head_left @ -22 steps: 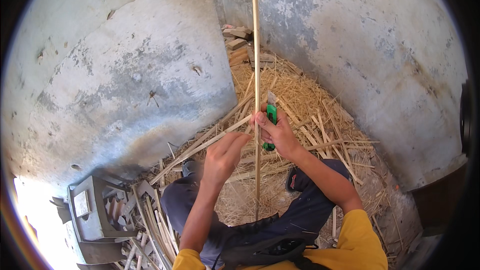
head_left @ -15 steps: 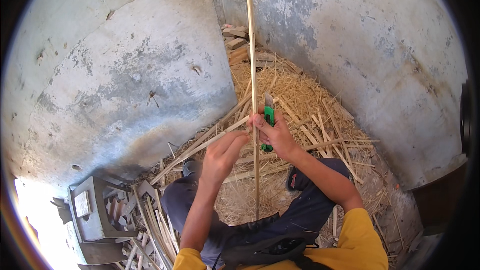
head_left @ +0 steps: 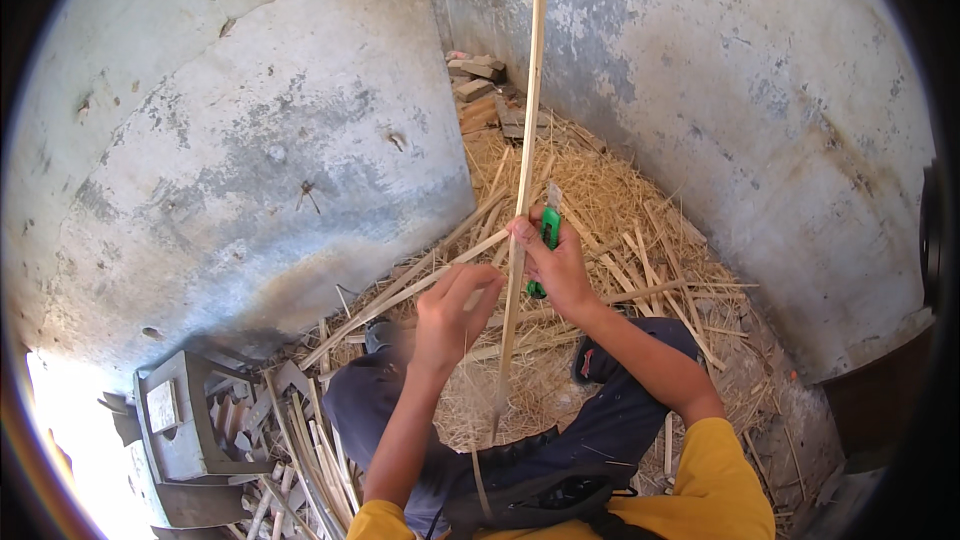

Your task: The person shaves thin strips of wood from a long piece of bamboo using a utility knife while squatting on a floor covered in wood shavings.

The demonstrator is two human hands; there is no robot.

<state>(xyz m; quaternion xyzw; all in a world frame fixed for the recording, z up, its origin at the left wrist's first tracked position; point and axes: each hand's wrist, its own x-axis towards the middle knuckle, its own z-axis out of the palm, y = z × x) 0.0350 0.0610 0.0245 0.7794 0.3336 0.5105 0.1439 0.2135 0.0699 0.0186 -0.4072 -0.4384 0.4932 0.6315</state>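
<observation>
My right hand [head_left: 562,268] is closed around a long pale bamboo strip [head_left: 531,110] and a green utility knife [head_left: 550,228]. The knife's blade points up, away from me. The strip stands nearly upright in the view, its lower end down between my legs. Just left of the strip is my left hand [head_left: 447,318], fingers loosely bent and apart, apparently holding nothing. A thin, blurred shaving [head_left: 479,485] shows below it, over my lap.
Straw-like shavings [head_left: 600,185] and loose strips [head_left: 640,260] cover the floor ahead. Bricks [head_left: 475,70] lie in the far corner, between two peeling walls [head_left: 300,90]. A grey boxy metal frame [head_left: 180,420] stands at the left, beside more strips [head_left: 310,440].
The bamboo strip's top has tilted to the right and its lower end to the left. My left hand's fingers have loosened, and a thin shaving now shows below it.
</observation>
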